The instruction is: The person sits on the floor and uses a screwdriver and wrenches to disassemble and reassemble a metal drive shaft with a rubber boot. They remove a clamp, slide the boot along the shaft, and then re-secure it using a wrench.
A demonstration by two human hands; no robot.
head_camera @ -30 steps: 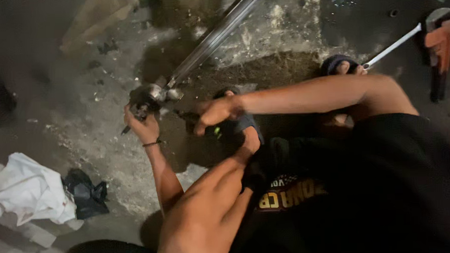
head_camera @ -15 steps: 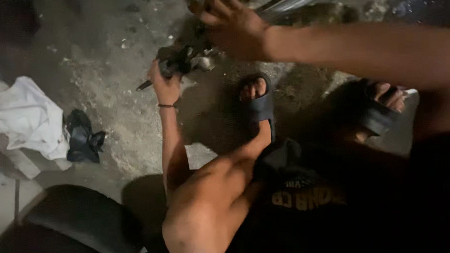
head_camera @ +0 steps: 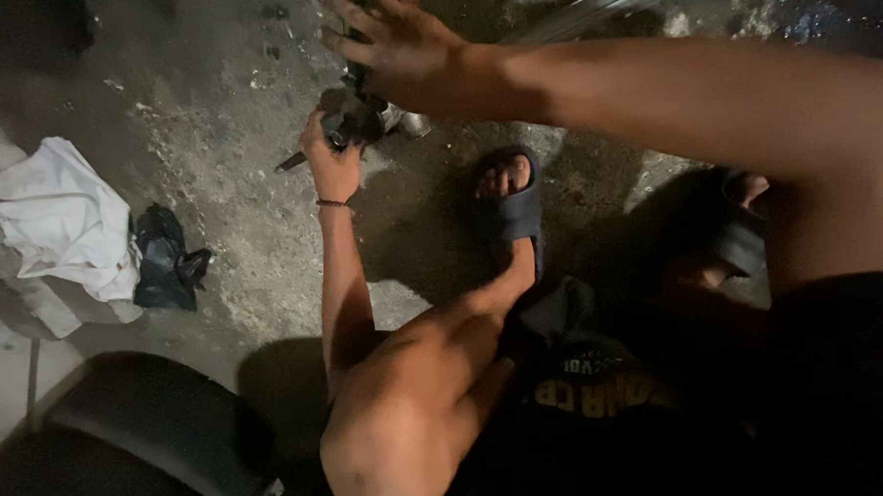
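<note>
My left hand is wrapped around a dark metal part on the concrete floor, at the end of a long shiny metal tube that runs off to the upper right. A thin dark rod pokes out to the left of that hand. My right hand hovers just above the part with its fingers spread and nothing in it. My foot in a dark slipper is planted just right of the part.
A crumpled white cloth and a black rag lie on the floor at left. A black padded seat sits at the lower left. My other slippered foot is at right in shadow.
My right hand left the low spot near my foot, rose above the metal part and opened its fingers. The view shifted right and downward. My left hand kept its grip.
</note>
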